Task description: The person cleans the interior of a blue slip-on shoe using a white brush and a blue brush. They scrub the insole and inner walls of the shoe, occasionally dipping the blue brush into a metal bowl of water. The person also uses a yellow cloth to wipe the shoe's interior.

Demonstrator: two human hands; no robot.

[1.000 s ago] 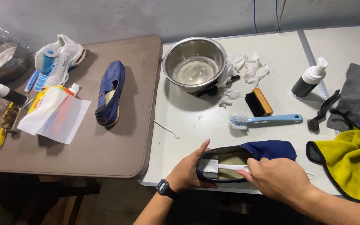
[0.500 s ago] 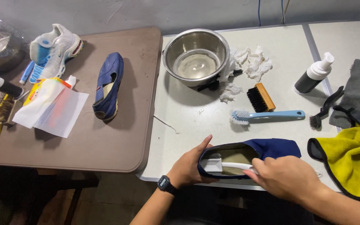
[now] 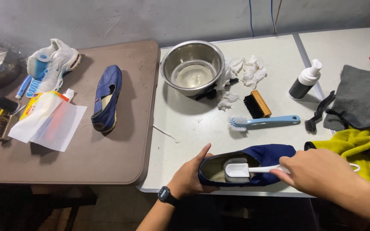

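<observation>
— What have you got hold of?

— My left hand (image 3: 191,176) is cupped around the heel end of a navy cloth slip-on shoe (image 3: 249,164), thumb up along its side, fingers wrapped under. My right hand (image 3: 322,173) is closed around the handle of a white plastic brush (image 3: 240,170); its flat head sits bristles-down inside the shoe's pale lining.

— And where is the shoe?

— On the white table (image 3: 185,124), at the near edge, in front of the steel bowl (image 3: 192,67).

— What lies around that bowl?

— Crumpled white tissue (image 3: 240,72) just to its right. Beyond that, toward me, a small block brush with a wooden back and black bristles (image 3: 257,104), and a long light-blue brush (image 3: 264,122) with pale bristles. Farther right of the bowl stands a dark bottle with a white pump top (image 3: 304,82), then a slim black brush (image 3: 317,113), a grey cloth (image 3: 359,100) and a fuzzy yellow cloth (image 3: 356,147).

— And to the bowl's left?

— The brown table (image 3: 78,154): the matching blue shoe (image 3: 106,98) lying on its side, a white-and-blue trainer (image 3: 52,64), and a flat, translucent plastic packet with yellow and red showing through (image 3: 48,119).
</observation>
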